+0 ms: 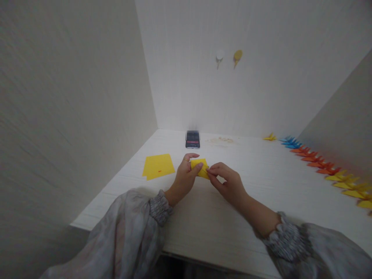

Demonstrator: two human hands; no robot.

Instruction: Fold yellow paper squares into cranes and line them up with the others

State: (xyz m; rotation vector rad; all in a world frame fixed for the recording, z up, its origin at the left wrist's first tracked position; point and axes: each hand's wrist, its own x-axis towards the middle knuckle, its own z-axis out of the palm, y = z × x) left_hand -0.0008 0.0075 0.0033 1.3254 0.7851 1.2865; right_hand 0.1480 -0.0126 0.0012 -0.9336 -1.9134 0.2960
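1. Grey sleeves [124, 232], one pair, gathered at the cuffs, reaching over the white table [203, 224].
2. Left hand [183, 174]: thumb pressed on top of the folded yellow paper [200, 161], gripping its left side.
3. Right hand [231, 184]: thumb and fingertips drawn narrow, pinching the paper's right edge.
4. Folded yellow paper, one piece, between both hands. Probably light, thin, crisp enough to hold a crease, easily torn; best taken flat across its layers, lightly, near the edges.
5. Yellow sheets [158, 164], seemingly stacked, beside the left hand; small red mark [159, 171], unreadable.
6. Phone [193, 145], beyond the hands; red band on screen, wording too small, upper part blurred, no brand legible.
7. Folded paper figures [315, 159], blue, orange-red and yellow, rowed along the right; unlabelled as far as visible.
8. Wall hooks, one white [219, 56], one yellow [238, 55].
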